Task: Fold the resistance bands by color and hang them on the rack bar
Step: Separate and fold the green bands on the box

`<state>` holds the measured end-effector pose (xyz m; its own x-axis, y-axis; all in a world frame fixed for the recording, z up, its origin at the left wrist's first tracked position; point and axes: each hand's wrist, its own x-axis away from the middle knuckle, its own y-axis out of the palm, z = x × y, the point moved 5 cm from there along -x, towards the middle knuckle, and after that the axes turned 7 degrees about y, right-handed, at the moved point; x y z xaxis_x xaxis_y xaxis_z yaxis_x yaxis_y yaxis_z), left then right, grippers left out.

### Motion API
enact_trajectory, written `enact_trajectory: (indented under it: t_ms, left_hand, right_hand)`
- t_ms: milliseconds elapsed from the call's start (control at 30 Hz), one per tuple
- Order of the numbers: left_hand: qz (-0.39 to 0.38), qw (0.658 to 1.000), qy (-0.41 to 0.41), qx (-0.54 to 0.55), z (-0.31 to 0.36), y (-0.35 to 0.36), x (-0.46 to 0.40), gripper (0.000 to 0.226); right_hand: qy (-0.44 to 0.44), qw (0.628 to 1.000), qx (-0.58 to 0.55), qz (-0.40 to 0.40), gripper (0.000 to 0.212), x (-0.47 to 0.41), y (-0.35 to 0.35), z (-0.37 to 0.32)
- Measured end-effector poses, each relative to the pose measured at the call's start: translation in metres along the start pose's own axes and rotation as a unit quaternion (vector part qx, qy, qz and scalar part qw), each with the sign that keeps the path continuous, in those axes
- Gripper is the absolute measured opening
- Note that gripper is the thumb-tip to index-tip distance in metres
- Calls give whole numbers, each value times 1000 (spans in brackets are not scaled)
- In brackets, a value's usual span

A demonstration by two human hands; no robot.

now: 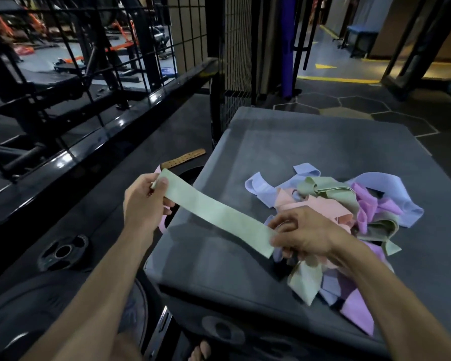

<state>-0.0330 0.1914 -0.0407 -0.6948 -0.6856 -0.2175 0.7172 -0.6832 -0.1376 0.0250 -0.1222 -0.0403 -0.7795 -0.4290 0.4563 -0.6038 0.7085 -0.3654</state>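
Note:
A pale green resistance band [216, 213] is stretched flat between my two hands above the near left corner of a dark padded box [310, 142]. My left hand [143, 201] pinches its far end, with a bit of pink band [163, 225] hanging below that hand. My right hand [301, 237] grips the near end, with more bands bunched under its fingers. A loose pile of bands [349, 207] in green, pink, lilac and light blue lies on the box to the right. A black rack bar [94, 142] runs diagonally on the left.
A tan leather belt [184, 158] lies on the floor beyond my left hand. A black weight plate [63, 252] rests on the floor at left. A wire mesh panel [235, 61] stands behind the box. A purple hanging strap [287, 45] is farther back.

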Motion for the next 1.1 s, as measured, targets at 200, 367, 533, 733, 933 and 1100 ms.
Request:
enact_trajectory:
  t_ms: [200, 367, 533, 733, 933, 1100]
  left_hand:
    - [-18, 995, 72, 67, 32, 2, 8, 20]
    - [-166, 962, 185, 113, 64, 0, 28, 21]
    - [-306, 932, 192, -4, 58, 6, 35, 18]
    - [-436, 886, 108, -112, 36, 5, 43, 27]
    - [-547, 788, 55, -276, 18, 21, 57, 23]
    - [-535, 797, 15, -281, 1, 19, 52, 38]
  right_hand:
    - [-151, 924, 209, 282, 14, -16, -22, -24]
    - [-143, 914, 147, 351, 9, -32, -20, -34]
    - [-104, 952, -146, 248, 9, -68, -5, -41]
    - [-74, 953, -234, 176, 13, -118, -1, -83]
    - [-54, 970, -191, 141, 29, -160, 20, -93]
    - [-55, 985, -83, 139, 36, -186, 36, -83]
